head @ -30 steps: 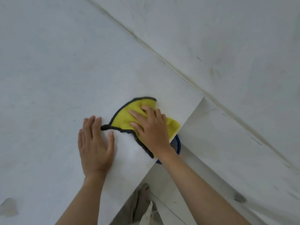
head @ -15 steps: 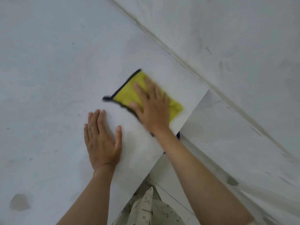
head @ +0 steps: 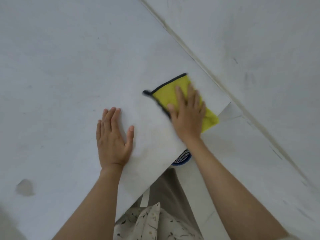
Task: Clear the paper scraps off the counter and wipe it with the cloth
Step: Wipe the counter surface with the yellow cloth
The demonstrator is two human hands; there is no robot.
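- The right hand (head: 187, 116) lies flat on the yellow cloth (head: 170, 94), fingers straight and spread — pressing rather than gripping, which by my reading spreads the pressure so the cloth drags evenly
- The cloth sits near the counter's (head: 69, 75) far right corner, its near end hanging just past the right edge; its dark-trimmed border points toward the counter's middle
- The left hand (head: 113, 141) rests open, palm down, on bare counter close to the near edge, apart from the cloth — likely a brace while the other arm reaches
- No paper scraps show on the counter, so wiping looks like the step in hand; a grey smudge (head: 25, 187) remains near the left end
- A blue basket (head: 182, 157) peeps out below the near edge, perhaps for scraps
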